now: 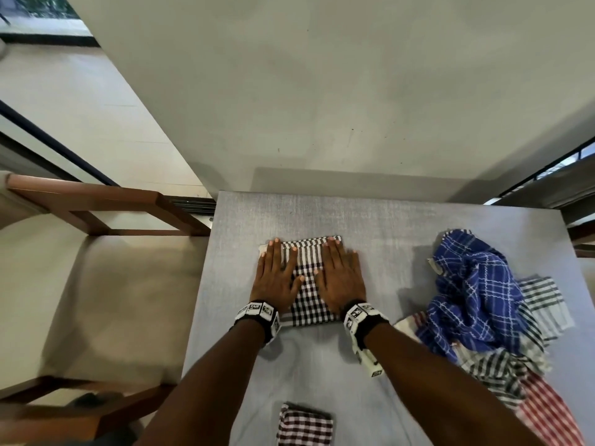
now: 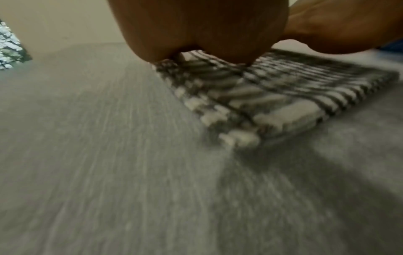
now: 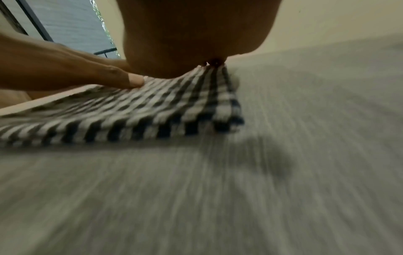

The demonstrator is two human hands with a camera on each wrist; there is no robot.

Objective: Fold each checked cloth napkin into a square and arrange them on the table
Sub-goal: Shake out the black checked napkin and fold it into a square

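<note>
The folded black napkin point(image 1: 307, 286) lay mid-counter point(image 1: 380, 220), pressed flat under the left hand point(image 1: 277, 278) and right hand point(image 1: 343, 278), fingers straight, with a folded maroon napkin point(image 1: 304, 424) nearer and a loose pile point(image 1: 483, 310) at right.

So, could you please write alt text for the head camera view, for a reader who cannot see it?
Two hands, left hand and right hand, press flat on a folded black-and-white checked napkin on a grey table. A folded dark red checked napkin lies nearer the person, and a heap of unfolded napkins, blue on top, lies to the right.
</note>
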